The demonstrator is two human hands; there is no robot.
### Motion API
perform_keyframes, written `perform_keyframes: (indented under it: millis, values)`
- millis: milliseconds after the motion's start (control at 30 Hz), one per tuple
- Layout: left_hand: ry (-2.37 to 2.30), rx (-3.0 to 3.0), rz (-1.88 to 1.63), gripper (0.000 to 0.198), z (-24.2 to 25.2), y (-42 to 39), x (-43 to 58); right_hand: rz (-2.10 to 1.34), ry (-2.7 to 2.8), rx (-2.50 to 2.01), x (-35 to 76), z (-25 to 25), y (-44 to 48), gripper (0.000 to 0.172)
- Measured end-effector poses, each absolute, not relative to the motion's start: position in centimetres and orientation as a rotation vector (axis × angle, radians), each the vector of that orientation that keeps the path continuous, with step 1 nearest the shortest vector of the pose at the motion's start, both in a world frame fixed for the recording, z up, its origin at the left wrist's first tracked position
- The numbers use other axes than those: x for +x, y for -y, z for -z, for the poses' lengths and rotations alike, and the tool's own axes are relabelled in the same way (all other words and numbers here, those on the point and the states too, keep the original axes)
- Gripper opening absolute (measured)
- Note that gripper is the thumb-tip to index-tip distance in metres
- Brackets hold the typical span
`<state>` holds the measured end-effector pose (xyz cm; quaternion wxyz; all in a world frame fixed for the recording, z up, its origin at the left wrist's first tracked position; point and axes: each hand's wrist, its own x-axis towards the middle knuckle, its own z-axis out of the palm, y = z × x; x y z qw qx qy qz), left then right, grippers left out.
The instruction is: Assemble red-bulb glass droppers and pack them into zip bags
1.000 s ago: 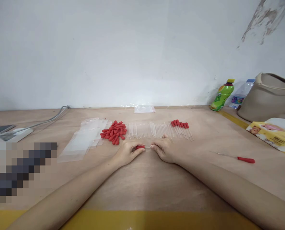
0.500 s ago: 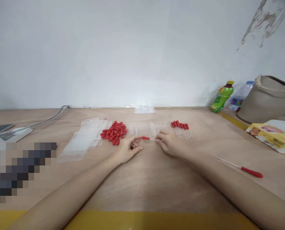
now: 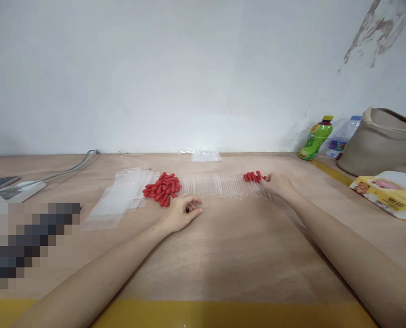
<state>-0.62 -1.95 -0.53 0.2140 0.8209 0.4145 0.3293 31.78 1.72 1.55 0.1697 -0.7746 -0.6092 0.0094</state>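
A pile of red rubber bulbs [image 3: 162, 187] lies on the wooden table [image 3: 223, 255]. To its right runs a row of clear glass tubes [image 3: 219, 186]. At the row's right end lie several droppers with red bulbs fitted [image 3: 254, 176]. My right hand [image 3: 277, 184] reaches to that group, its fingers pinched on a red-bulbed dropper at the group's edge. Just below the bulb pile, my left hand [image 3: 182, 211] rests on the table with loosely curled fingers apart and nothing in it.
Clear plastic bags [image 3: 120, 200] lie left of the bulbs, and one more bag [image 3: 205, 156] lies by the wall. At the right stand a green bottle [image 3: 316, 137], a water bottle [image 3: 343, 134], a beige bag [image 3: 383, 141] and a yellow packet [image 3: 387, 193]. A grey cable [image 3: 66, 171] runs at the far left.
Both hands held one dropper together in front of the row. The left hand let go and stayed. The right hand carried the dropper right to the group of bulbed droppers.
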Motion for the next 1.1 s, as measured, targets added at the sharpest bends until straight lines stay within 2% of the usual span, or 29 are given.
perform_keyframes:
  millis: [167, 333, 467, 600, 733, 933, 1100]
  values:
    - [-1.154, 2.286, -0.901, 0.021, 0.5, 2.0, -0.6, -0.072, 1.79, -2.21, 31.6, -1.4, -1.8, 0.03]
    - [-1.15, 2.279, -0.901, 0.021, 0.7, 1.9, -0.7, -0.163, 1.993, -2.317, 32.9, -3.9, -1.0, 0.03]
    - [-1.139, 2.29, -0.903, 0.021, 0.7, 1.9, -0.7, -0.561, 2.34, -2.398, 33.7, -6.0, 0.5, 0.032]
    - [-1.135, 2.288, -0.899, 0.021, 0.6, 1.9, -0.7, -0.962, 2.327, -2.5, 34.1, -5.7, 1.9, 0.03]
    - [-1.137, 2.285, -0.896, 0.021, 0.8, 1.9, -0.8, -1.103, 2.296, -2.533, 34.7, -4.7, 3.2, 0.031]
    - [-1.134, 2.297, -0.888, 0.02, 0.8, 1.9, -0.7, -1.315, 2.197, -2.307, 36.6, -3.3, 5.3, 0.013]
    - [-1.119, 2.303, -0.889, 0.02, 0.7, 1.9, -0.7, -1.334, 2.257, -1.945, 37.0, -3.7, 5.4, 0.005]
